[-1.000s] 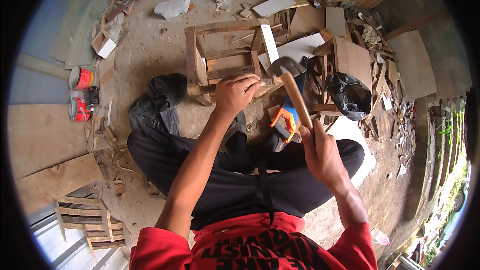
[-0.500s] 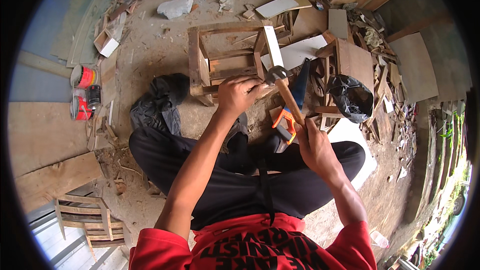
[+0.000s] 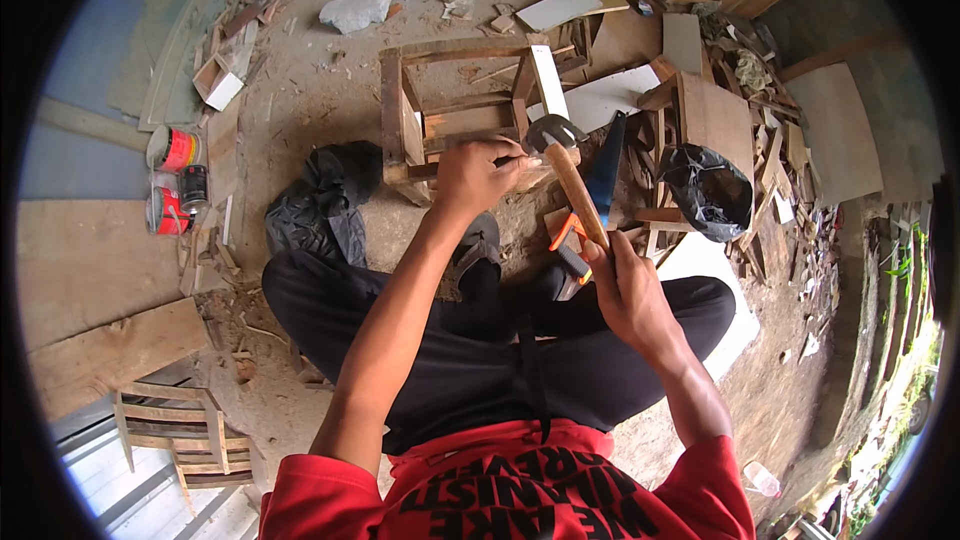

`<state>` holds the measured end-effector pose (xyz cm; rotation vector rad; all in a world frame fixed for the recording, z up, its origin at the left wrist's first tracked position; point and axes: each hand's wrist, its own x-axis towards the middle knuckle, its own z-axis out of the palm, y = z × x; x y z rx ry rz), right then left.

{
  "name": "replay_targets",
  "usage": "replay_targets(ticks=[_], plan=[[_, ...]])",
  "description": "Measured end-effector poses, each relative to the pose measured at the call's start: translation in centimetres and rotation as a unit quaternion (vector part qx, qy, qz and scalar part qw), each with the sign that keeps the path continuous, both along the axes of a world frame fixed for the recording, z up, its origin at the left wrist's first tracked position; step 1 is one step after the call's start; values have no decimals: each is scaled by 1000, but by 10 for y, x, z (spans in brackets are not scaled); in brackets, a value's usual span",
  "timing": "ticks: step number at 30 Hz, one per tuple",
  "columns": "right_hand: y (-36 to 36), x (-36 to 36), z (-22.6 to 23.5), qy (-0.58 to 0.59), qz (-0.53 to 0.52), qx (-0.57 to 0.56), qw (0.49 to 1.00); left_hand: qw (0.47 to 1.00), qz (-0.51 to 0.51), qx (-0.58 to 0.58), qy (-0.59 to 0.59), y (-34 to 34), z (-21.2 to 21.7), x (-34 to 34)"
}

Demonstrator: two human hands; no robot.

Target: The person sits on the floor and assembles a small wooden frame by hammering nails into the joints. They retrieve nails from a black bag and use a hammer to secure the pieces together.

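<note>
My right hand [image 3: 630, 285] grips the wooden handle of a hammer [image 3: 565, 165], whose metal head rests low against the near corner of a small wooden frame [image 3: 455, 110]. At that same corner my left hand [image 3: 480, 172] pinches something small by the hammer head; it is too small to make out. The frame stands on the dirt floor in front of my crossed legs in black trousers. An orange-handled hand saw [image 3: 590, 200] lies beside my right knee, its blue blade under the hammer handle.
A black plastic bag [image 3: 708, 190] sits at the right among wood offcuts and boards [image 3: 715, 115]. A dark cloth [image 3: 320, 205] lies left of the frame. Red cans [image 3: 175, 175] stand at far left, stones [image 3: 355, 10] behind, a small slatted wooden chair [image 3: 170, 430] at lower left.
The hammer has swung down from a raised position until its head meets the frame corner by my left fingers. My left hand has stayed on the corner.
</note>
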<state>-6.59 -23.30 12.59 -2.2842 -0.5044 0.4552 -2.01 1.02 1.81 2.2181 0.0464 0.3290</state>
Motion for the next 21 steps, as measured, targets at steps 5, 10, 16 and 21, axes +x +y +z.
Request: replay_targets(ticks=[5, 10, 16, 21], plan=[[-2, 1, 1, -13, -5, 24, 1000, 996, -64, -67, -14, 12, 2, 0], [-4, -1, -2, -2, -19, 20, 1000, 996, -63, -22, -60, 11, -4, 0], [-1, 2, 7, -3, -16, 15, 1000, 996, -29, 14, -83, 3, -10, 1], [4, 3, 23, -29, -30, 95, 995, 994, -24, 10, -108, 4, -16, 1]])
